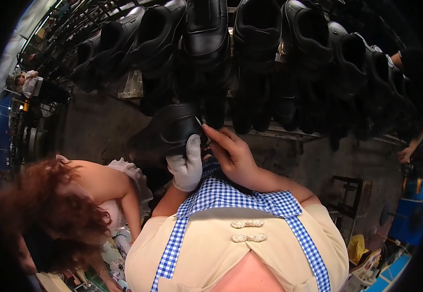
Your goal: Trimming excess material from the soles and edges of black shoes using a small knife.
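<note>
My left hand [186,165] wears a white knitted glove and is closed on a black shoe [169,130], its thumb lying along the shoe's side. The shoe is tilted in front of my checked apron, with its far parts dark. My bare right hand [233,155] meets the shoe's right edge, thumb and forefinger pinched together. A thin pale sliver [198,120] shows just beyond the fingertips; whether it is a tool or part of the shoe I cannot tell.
Rows of black shoes [206,36] hang or stand on a rack [289,134] just beyond my hands. A co-worker [119,187] bends close at my left. Another person's hand [406,155] shows at far right, above a blue machine [415,214]. A wooden-sided stand [352,194] is at right.
</note>
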{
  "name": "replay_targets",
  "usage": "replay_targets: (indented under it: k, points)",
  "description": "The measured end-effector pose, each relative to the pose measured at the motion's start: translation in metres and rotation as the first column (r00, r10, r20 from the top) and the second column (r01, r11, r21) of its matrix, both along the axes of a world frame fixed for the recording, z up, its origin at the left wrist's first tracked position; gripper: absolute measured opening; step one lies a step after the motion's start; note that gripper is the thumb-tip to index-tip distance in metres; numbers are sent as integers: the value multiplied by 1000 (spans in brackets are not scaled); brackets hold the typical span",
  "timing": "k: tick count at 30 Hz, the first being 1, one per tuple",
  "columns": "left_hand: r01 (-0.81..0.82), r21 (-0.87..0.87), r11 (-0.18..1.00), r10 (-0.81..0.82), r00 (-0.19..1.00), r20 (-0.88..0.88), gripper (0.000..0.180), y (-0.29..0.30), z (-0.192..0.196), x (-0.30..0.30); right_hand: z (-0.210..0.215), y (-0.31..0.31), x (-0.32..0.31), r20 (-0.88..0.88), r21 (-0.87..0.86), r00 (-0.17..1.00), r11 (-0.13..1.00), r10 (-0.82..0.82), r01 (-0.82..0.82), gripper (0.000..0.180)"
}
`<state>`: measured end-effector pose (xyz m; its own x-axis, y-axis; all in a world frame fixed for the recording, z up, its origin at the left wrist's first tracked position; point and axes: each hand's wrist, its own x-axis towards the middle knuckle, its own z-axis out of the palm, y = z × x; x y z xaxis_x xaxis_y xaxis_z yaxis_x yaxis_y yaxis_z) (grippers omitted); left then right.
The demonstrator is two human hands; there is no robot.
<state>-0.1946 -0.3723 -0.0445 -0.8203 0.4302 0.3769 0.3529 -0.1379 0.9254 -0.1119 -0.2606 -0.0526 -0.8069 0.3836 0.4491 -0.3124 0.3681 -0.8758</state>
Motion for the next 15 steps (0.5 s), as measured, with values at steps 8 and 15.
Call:
replay_targets:
  k: [8,15]
  points:
    - [64,50,997,-70,991,116,28,-5,4,-6,-1,29,-9,5,-123,1000,992,2,-2,40]
    - [229,154,961,-275,846,458,29,-19,36,-8,0,55,-6,84,-438,979,889,188,-133,42]
